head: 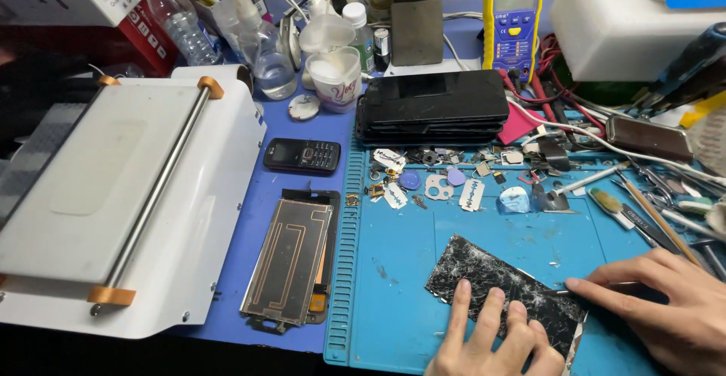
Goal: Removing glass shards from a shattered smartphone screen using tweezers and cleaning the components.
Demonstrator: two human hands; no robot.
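Table point(302, 130), blue-topped, crowded; a white laminating machine point(113, 202) fills its left side, a blue work mat point(393, 270) the front middle and right. Stack of dark phones point(432, 107) at the mat's far edge; yellow multimeter point(513, 20) near the table's far edge; small keypad phone point(302, 155) and a copper-backed display panel point(291, 262) lie left of the mat. Razor blades point(471, 193), picks and small parts strew the mat's far strip; brushes and tweezers crowd the right edge. Shattered screen point(499, 289): black, heavily cracked, flat at the mat's front edge, tilted askew. Left hand point(491, 338): open and flat, grasping nothing, fingers spread and pressing down on the glass near its front end. Right hand point(665, 308): palm down at the screen's right corner, fingers mostly extended, index finger reaching along a thin metal tool point(594, 289) whose tip meets the glass edge; whether the hand pinches the tool or merely steadies it cannot be told. Handling note, as judgement: the work appears to be lifting cracked glass from its panel; keep the tool shallow and nearly flat, advance along the edge in short strokes, press evenly with the flat hand, and keep fingertips off the splintered zones.
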